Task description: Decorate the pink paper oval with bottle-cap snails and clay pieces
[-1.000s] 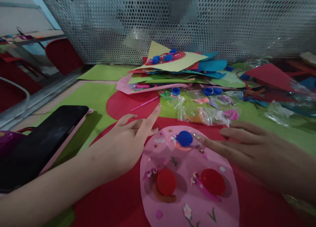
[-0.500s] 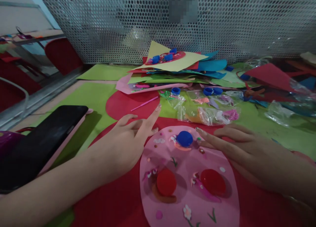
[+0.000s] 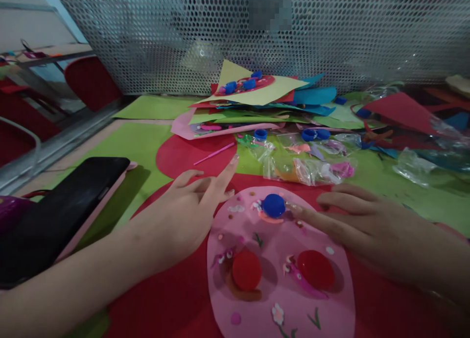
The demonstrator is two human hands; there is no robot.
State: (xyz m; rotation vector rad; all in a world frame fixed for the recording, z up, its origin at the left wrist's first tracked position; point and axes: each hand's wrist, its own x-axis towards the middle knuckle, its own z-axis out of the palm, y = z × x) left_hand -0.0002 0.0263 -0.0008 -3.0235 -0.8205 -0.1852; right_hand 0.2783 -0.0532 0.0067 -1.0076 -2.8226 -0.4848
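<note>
Fingertip work at the top of the pink oval

Both hands are open and empty, lying well apart on either side of the pink oval sheet [image 3: 282,306], which rests on a red sheet [image 3: 172,303] straight in front of the person. Taking the oval as the dial, the blue cap [image 3: 273,205] sits at 12 o'clock, with one red cap [image 3: 246,270] toward 8 o'clock and the other red cap [image 3: 316,269] toward 4 o'clock. Small coloured bits are dotted between them.

The left hand [image 3: 183,215] rests at the oval's 10 o'clock edge, fingers loose and the index finger stretched out toward 1 o'clock. The right hand [image 3: 367,225] lies flat, coming in from 3 o'clock. Its longest fingertip [image 3: 299,211] is just beside the blue cap. Whether it touches the cap or only the sheet beside it cannot be told.

As a judgement, the work goes best if the left palm weighs down the oval's edge so the sheet cannot slide. The right fingertip should press straight down, not sideways, because a sideways push would likely smear the soft trim under the cap. Keeping the right wrist lifted off the 4 o'clock red cap seems wise.

Clear packets [image 3: 312,169] lie beyond 12 o'clock, stacked coloured sheets [image 3: 257,95] farther off, and a black phone [image 3: 62,205] out at 9 o'clock.
</note>
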